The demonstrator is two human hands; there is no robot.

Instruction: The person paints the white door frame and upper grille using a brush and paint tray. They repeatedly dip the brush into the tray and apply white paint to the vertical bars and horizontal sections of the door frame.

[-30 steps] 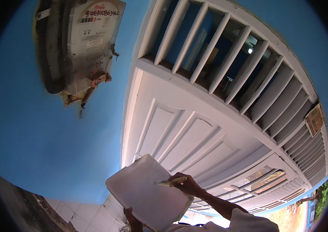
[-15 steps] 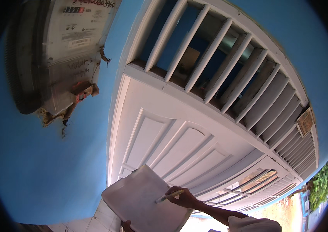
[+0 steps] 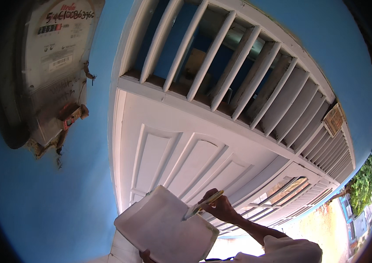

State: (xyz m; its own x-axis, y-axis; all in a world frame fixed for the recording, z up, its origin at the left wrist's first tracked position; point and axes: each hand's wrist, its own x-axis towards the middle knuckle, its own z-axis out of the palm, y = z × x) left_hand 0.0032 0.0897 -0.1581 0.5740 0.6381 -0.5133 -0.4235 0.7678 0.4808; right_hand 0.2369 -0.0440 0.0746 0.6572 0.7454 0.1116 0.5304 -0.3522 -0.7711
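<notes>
A whitish, flat panel [image 3: 164,228] with rounded corners is held tilted low in the view. My left hand [image 3: 145,256] grips its lower edge, with only part of the fingers showing and the rest hidden. In my right hand [image 3: 223,207] is a paintbrush [image 3: 213,198] with a pale yellowish handle. The brush's light tip [image 3: 189,215] meets the panel's face near its upper right side.
A white panelled door [image 3: 159,144] with a slatted vent [image 3: 201,48] above it fills the middle. On the blue wall [image 3: 76,197] at left hangs an electric meter [image 3: 59,48]. A small brownish plaque [image 3: 333,120] and green foliage [image 3: 365,186] are at right.
My right hand and the paintbrush have shifted up and right over the panel, toward its right side. The door, vent and meter have shifted left in the view. My left hand keeps its grip.
</notes>
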